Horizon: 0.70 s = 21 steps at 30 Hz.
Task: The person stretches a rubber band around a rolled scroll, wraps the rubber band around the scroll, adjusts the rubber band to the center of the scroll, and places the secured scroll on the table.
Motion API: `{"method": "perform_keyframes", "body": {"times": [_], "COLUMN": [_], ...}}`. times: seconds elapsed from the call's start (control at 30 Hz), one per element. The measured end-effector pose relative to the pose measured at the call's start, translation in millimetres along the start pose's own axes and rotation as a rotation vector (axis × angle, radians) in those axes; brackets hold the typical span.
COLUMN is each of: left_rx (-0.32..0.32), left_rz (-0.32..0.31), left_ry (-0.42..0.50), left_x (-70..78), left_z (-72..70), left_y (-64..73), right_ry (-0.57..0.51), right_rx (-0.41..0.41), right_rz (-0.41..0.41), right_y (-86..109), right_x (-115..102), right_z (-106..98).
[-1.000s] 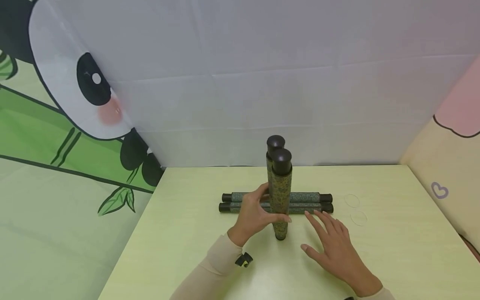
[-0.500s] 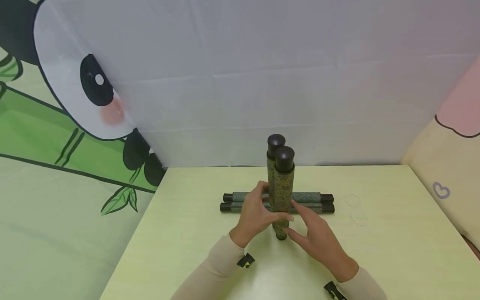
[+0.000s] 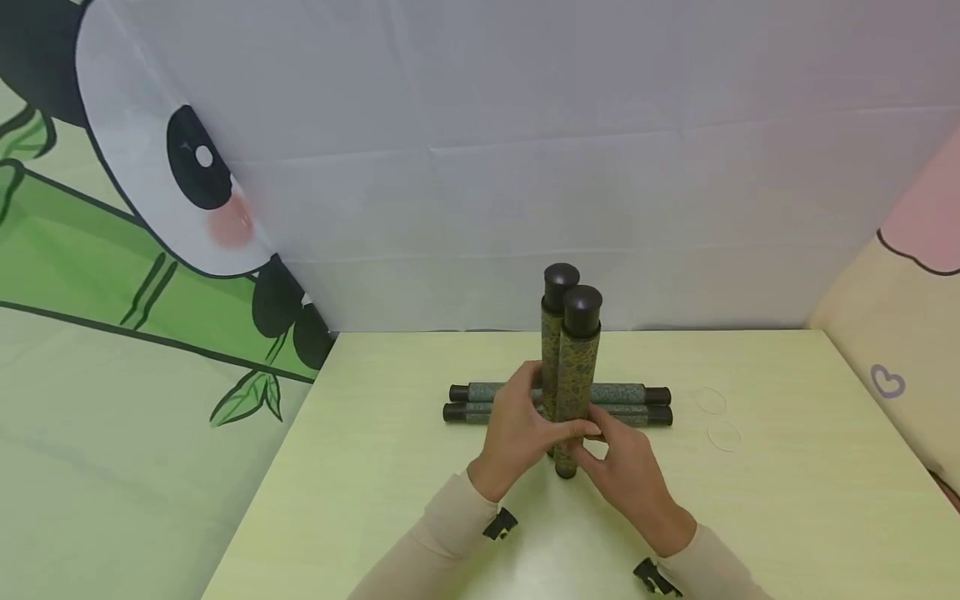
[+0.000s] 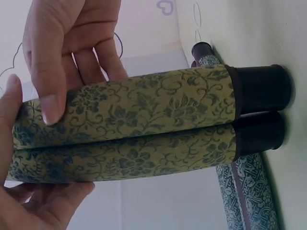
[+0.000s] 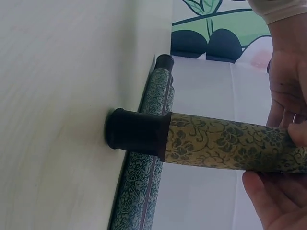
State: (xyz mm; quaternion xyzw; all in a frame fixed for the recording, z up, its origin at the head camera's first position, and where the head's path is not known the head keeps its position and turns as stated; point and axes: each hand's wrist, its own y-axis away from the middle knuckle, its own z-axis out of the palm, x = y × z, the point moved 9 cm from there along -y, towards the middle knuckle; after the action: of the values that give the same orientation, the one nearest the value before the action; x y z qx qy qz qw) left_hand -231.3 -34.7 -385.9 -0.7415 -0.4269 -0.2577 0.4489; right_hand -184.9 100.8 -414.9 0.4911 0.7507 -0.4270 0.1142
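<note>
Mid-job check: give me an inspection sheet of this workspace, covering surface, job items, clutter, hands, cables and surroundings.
Surface: pale yellow-green table, light sheen near the front
Job items: two yellow-patterned rolls with dark end knobs, held about upright, side by side
Clutter: two green-patterned rolls lying parallel behind; two thin loops to their right
Hands: left hand grips the upright pair; right hand holds the nearer roll
Cables: nothing seen
Surroundings: white backdrop; cartoon print at left, purple heart at right

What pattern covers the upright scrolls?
These scrolls show dark floral vines, clearest in the left wrist view.
</note>
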Motion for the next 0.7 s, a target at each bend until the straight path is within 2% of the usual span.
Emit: {"method": "perform_keyframes", "body": {"times": [0.1, 0.23, 0.37, 0.47, 0.6, 0.7], "left_rx": [-0.019, -0.083, -0.136, -0.175, -0.196, -0.184], "left_rz": [0.011, 0.056, 0.079, 0.076, 0.076, 0.091], "left_ry": [0.025, 0.048, 0.043, 0.076, 0.1, 0.057], "left_x": [3.1, 7.1, 6.7, 4.4, 2.1, 2.2], "left_z": [-1.3, -3.3, -7.2, -11.0, -18.0, -24.1], "left_y": [1.2, 3.3, 4.9, 5.4, 4.7, 2.7], "right_ry": [0.01, -0.003, -0.028, -0.05, -0.068, -0.079], "right_rx": [0.004, -0.01, -0.049, -0.094, -0.149, -0.184], "right_rz": [0.0, 0.009, 0.019, 0.03, 0.018, -0.017], "right_y": [-0.8, -1.6, -3.9, -7.0, -10.6, -12.4], "right_x": [-1, -1, 0, 3, 5, 4], "right_z": [0, -1, -1, 1, 3, 4]}}
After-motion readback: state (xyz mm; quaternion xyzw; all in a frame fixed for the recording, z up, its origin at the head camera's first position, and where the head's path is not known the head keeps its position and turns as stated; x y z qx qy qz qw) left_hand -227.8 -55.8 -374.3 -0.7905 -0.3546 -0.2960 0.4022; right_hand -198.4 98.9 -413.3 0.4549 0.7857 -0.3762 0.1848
